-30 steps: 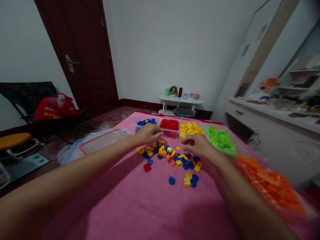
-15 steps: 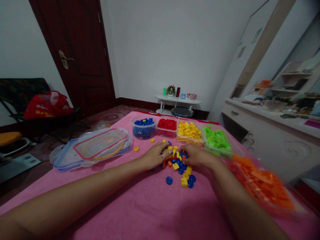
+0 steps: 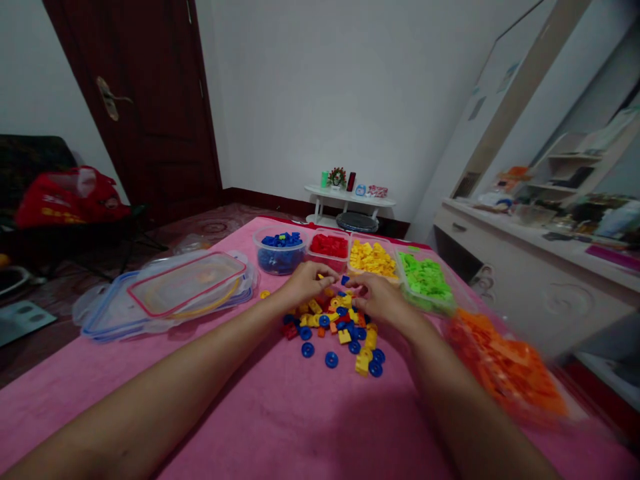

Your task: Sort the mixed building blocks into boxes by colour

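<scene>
A loose heap of toy pieces (image 3: pixel 324 321), mostly yellow and blue with some red and orange, lies on a pink cloth (image 3: pixel 260 413) between a person's two bare hands. The left hand (image 3: pixel 306 283) curls over the far left side of the heap, while the right hand (image 3: pixel 377 297) bends in over the right side; whether either grasps a piece cannot be told. A small blue piece (image 3: pixel 345 281) shows in the gap between them, near the right fingertips. On the near side, a blue wheel (image 3: pixel 331 360) lies apart from the heap, and a yellow ring (image 3: pixel 265 294) sits beside the left forearm. Beyond the hands stand a round tub (image 3: pixel 280 268) of blue pieces, a box (image 3: pixel 321 262) of red, another of yellow bricks (image 3: pixel 371 258) and one of green bricks (image 3: pixel 426 275), with a blurred container of orange bricks (image 3: pixel 515 370) nearer at right. Clear lids (image 3: pixel 175 293) are stacked at left. Farther off are a red bag (image 3: pixel 75 197), a dark door (image 3: pixel 155 100), a low white table (image 3: pixel 357 197) by the wall and a cluttered dresser (image 3: pixel 525 267).
</scene>
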`<state>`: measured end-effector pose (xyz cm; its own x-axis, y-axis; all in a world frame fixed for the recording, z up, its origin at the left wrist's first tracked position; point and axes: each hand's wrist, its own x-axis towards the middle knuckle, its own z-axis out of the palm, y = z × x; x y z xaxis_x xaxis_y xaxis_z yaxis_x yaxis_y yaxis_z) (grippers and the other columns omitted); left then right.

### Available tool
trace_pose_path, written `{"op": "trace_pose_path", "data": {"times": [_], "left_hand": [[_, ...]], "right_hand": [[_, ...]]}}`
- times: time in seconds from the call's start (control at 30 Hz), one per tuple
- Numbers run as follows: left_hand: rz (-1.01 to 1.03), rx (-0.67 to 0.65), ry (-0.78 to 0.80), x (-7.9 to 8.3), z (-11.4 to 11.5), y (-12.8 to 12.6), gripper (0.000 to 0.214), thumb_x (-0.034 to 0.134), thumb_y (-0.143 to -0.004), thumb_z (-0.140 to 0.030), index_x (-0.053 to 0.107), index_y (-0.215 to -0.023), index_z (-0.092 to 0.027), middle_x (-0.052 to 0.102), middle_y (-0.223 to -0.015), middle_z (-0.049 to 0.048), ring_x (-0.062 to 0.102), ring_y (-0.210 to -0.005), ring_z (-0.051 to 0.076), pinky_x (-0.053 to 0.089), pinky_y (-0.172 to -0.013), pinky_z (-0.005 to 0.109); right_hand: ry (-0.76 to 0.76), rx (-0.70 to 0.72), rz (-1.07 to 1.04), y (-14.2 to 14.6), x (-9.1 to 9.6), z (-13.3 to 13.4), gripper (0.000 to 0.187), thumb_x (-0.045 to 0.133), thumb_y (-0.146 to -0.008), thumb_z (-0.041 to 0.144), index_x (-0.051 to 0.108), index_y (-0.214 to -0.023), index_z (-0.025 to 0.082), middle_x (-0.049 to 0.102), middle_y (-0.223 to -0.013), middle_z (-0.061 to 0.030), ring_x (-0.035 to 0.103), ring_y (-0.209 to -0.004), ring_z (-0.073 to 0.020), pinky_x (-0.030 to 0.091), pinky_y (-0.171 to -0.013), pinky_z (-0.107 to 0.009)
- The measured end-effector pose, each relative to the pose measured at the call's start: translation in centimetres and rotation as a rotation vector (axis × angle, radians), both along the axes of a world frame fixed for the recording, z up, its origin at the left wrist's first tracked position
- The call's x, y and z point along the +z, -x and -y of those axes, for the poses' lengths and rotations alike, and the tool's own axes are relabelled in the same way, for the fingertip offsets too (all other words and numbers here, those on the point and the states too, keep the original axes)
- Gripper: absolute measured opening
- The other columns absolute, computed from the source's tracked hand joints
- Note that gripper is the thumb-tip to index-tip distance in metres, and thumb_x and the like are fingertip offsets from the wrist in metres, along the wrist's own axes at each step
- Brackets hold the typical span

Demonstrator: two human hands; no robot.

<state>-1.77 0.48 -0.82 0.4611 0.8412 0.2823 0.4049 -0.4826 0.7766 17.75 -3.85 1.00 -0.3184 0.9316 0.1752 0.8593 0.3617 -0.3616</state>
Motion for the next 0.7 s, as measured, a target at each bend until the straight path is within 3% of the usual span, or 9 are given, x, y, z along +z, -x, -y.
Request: {"op": "trace_pose_path", "data": {"times": [0.13, 0.3, 0.47, 0.57, 0.7], "left_hand": [[-0.340, 0.171, -0.135, 0.6, -0.7, 2.3, 0.026, 0.054, -0.079, -0.026, 0.072, -0.096, -0.019, 0.071, -0.092, 0.0053, 0.063, -0.080, 0.017, 0.045, -0.072, 0.024], [-0.726, 0.217, -0.183, 0.1, -0.4, 3.2, 0.023, 0.058, -0.074, -0.025, 0.073, -0.092, -0.022, 0.065, -0.099, 0.0081, 0.062, -0.084, 0.019, 0.044, -0.068, 0.025], [-0.764, 0.240, -0.199, -0.7, -0.5, 3.1, 0.024, 0.052, -0.078, -0.021, 0.072, -0.092, -0.018, 0.059, -0.097, 0.0097, 0.061, -0.079, 0.019, 0.044, -0.067, 0.026], [-0.746, 0.295, -0.181, -1.1, -0.9, 3.3, 0.026, 0.049, -0.079, -0.019, 0.070, -0.095, -0.017, 0.058, -0.099, 0.0107, 0.061, -0.083, 0.019, 0.045, -0.070, 0.027], [-0.785, 0.347, -0.203, -1.3, -1.1, 3.3, 0.028, 0.045, -0.083, -0.021, 0.069, -0.096, -0.017, 0.058, -0.101, 0.0112, 0.063, -0.082, 0.020, 0.046, -0.068, 0.028]], "right_hand": [[-0.008, 0.049, 0.059, 0.6, -1.2, 0.0, 0.044, 0.063, -0.068, 0.015, 0.064, -0.112, 0.019, 0.064, -0.111, -0.0084, 0.057, -0.100, -0.0213, 0.041, -0.086, -0.030], [0.016, -0.022, 0.121, 0.5, -1.3, -0.2, 0.027, 0.062, -0.067, 0.014, 0.071, -0.091, 0.021, 0.068, -0.086, -0.0037, 0.059, -0.079, -0.0173, 0.040, -0.068, -0.025], [0.017, -0.067, 0.079, 0.5, 0.6, 0.2, 0.018, 0.064, -0.066, 0.018, 0.069, -0.082, 0.018, 0.065, -0.075, -0.0018, 0.057, -0.070, -0.0146, 0.035, -0.059, -0.023], [0.149, 0.040, 0.063, 1.2, 2.7, 1.7, 0.016, 0.064, -0.065, 0.017, 0.066, -0.080, 0.016, 0.063, -0.068, 0.0005, 0.054, -0.061, -0.0110, 0.034, -0.053, -0.021], [0.302, 0.184, 0.221, 2.8, 4.6, 4.3, 0.020, 0.069, -0.059, 0.019, 0.067, -0.079, 0.019, 0.062, -0.067, 0.0025, 0.049, -0.056, -0.0089, 0.029, -0.048, -0.020]]}}
